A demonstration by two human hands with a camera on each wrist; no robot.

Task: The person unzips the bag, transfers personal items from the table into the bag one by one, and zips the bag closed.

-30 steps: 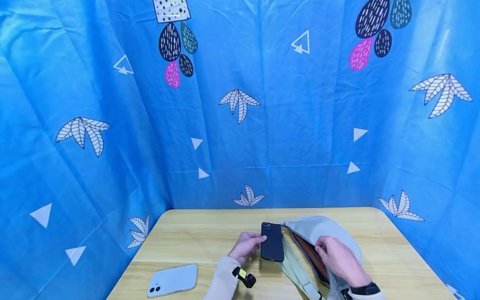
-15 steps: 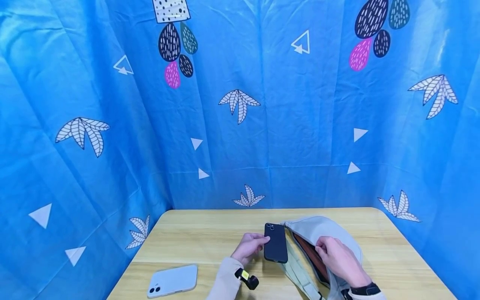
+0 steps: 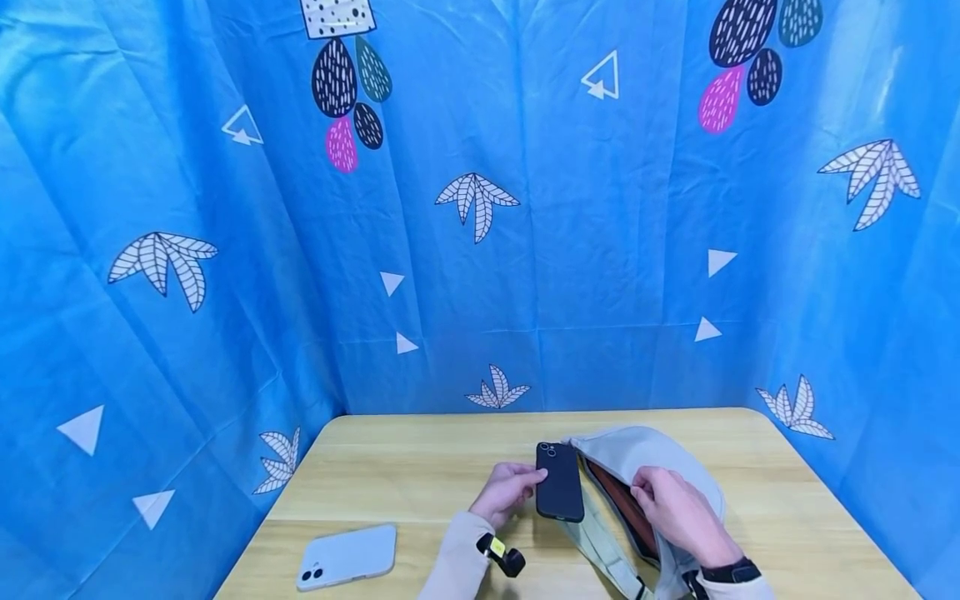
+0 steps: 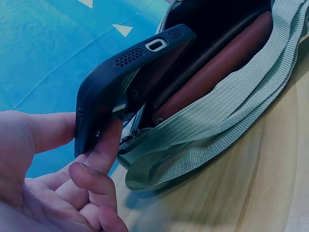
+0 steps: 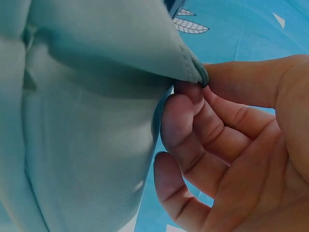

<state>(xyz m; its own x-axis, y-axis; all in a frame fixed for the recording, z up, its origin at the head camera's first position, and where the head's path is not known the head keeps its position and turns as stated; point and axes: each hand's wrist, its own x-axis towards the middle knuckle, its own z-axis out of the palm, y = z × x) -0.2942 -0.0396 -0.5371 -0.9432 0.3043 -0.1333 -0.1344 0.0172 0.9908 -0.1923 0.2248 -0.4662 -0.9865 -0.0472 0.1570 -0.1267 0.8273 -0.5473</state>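
Note:
A black phone [image 3: 559, 483] is pinched along its left edge by my left hand [image 3: 507, 490], between thumb and fingers. It is held above the strap [image 3: 604, 546], just left of the open mouth of a grey-green waist bag [image 3: 678, 454]. In the left wrist view the phone's charging-port end [image 4: 155, 46] tilts toward the bag opening. Inside the bag a reddish-brown item [image 4: 217, 67] shows; its kind cannot be told. My right hand [image 3: 678, 512] pinches the bag's edge between thumb and fingers, and in the right wrist view the fabric edge [image 5: 195, 72] is between them.
A light blue phone [image 3: 347, 557] lies on the wooden table [image 3: 405, 467] at the front left, camera side up. A blue patterned curtain [image 3: 600, 250] hangs behind the table and at both sides.
My left hand has moved a little to the right with the black phone, bringing it closer to the bag mouth. My right hand still grips the bag edge.

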